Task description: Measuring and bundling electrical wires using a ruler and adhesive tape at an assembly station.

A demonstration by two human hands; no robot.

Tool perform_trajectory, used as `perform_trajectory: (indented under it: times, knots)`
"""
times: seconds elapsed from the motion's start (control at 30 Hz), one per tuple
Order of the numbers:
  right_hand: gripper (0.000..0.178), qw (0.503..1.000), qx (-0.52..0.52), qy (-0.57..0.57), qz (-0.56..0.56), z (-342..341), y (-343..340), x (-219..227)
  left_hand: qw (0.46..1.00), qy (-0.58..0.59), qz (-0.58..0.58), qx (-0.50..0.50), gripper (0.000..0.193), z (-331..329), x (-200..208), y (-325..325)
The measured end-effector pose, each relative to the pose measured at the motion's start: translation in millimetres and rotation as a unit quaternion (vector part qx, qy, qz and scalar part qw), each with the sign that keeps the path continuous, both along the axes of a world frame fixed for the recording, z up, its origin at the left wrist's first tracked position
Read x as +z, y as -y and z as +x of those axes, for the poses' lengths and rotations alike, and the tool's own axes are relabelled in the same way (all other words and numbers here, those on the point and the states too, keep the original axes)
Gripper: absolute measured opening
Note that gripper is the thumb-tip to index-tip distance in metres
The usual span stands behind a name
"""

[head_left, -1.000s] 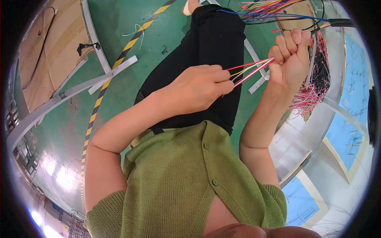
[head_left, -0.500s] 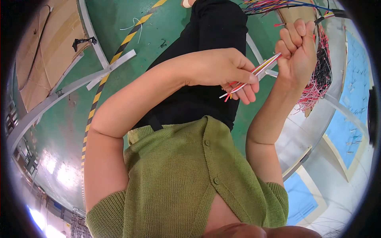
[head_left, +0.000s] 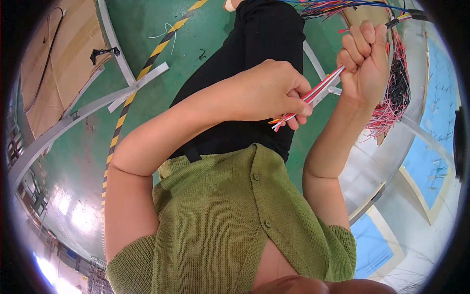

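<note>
A thin bundle of red, white and yellow wires (head_left: 325,84) stretches between my two hands. My right hand (head_left: 363,66) is closed in a fist around it at the upper right, and a black-sheathed cable (head_left: 393,23) comes out just beyond that fist. Lower and to the left, my left hand (head_left: 284,93) pinches the bundle near its loose end between thumb and fingers. The wire tips (head_left: 277,124) stick out below the left hand, slightly fanned. Part of the bundle is hidden inside each hand.
Loose coloured wires (head_left: 338,7) lie at the top, and a mass of red, black and pink wires (head_left: 391,98) hangs beyond my right wrist. Blue boards (head_left: 435,122) stand at the right. A grey metal frame (head_left: 63,115) and cardboard (head_left: 61,63) are on the left.
My left hand has turned and its fingers have curled in more on the wires. The wire tips have shifted slightly; the right hand has barely moved.
</note>
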State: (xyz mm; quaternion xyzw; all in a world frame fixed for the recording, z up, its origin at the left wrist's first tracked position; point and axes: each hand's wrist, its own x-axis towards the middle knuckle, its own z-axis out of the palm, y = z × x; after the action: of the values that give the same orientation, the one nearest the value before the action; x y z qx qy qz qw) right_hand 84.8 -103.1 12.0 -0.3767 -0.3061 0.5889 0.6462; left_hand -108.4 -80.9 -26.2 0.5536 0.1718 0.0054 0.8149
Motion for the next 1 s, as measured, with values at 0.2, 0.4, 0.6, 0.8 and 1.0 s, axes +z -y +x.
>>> perform_trajectory:
  times: [0.2,0.4,0.6,0.8,1.0]
  knots:
    - [0.032,1.0,-0.021,-0.002,-0.012,4.8,-1.7,-1.7,1.0,0.002,-0.013,-0.003,0.022,-5.4,-12.8,4.1]
    - [0.033,0.999,-0.031,0.005,-0.015,6.5,-3.7,-5.2,0.998,-0.011,0.051,0.027,0.021,-8.3,-20.8,8.9]
    - [0.034,1.0,-0.025,-0.009,-0.013,8.9,-4.1,-5.4,0.996,0.025,0.068,0.061,0.023,-14.2,-22.5,20.5]
    - [0.034,1.0,-0.023,-0.006,-0.01,6.5,-3.3,-5.9,0.993,0.063,0.021,0.101,0.023,-19.4,-29.1,26.6]
    - [0.035,1.0,-0.026,0.001,-0.009,4.0,0.0,-5.3,0.996,0.024,0.04,0.081,0.026,-22.6,-24.2,26.1]
